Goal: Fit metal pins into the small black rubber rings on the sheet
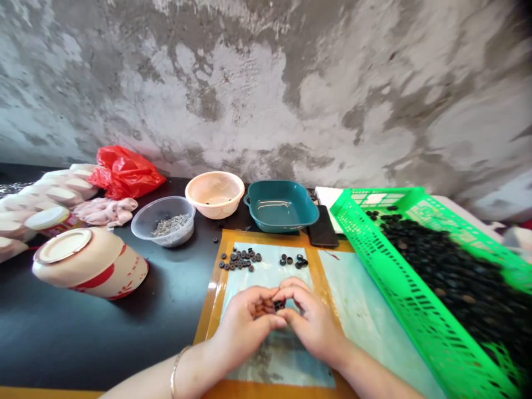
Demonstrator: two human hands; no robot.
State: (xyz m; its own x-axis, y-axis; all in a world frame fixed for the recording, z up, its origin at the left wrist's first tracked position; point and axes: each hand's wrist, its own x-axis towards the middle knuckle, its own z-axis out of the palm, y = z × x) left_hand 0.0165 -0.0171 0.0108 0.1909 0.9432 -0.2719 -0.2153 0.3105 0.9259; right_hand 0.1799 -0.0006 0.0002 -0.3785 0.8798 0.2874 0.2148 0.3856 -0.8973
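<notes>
My left hand [251, 316] and my right hand [310, 316] meet over the pale taped sheet [291, 374], fingertips together. Between their fingers sits a small black part [279, 305], mostly hidden, so I cannot tell its exact kind or whether there is more than one. Beyond my left hand lies a cluster of small black rings [239, 260] with holes in the middle. A smaller group of black round pieces [300, 261] lies just beyond my right hand.
A green basket [399, 282] full of black pieces stands at right. Behind are a teal basin [282, 205], a peach bowl [215, 194], a clear bowl [164, 221] of metal pins and a dark phone [323, 227]. At left are a cream container [91, 263] and red bag [127, 172].
</notes>
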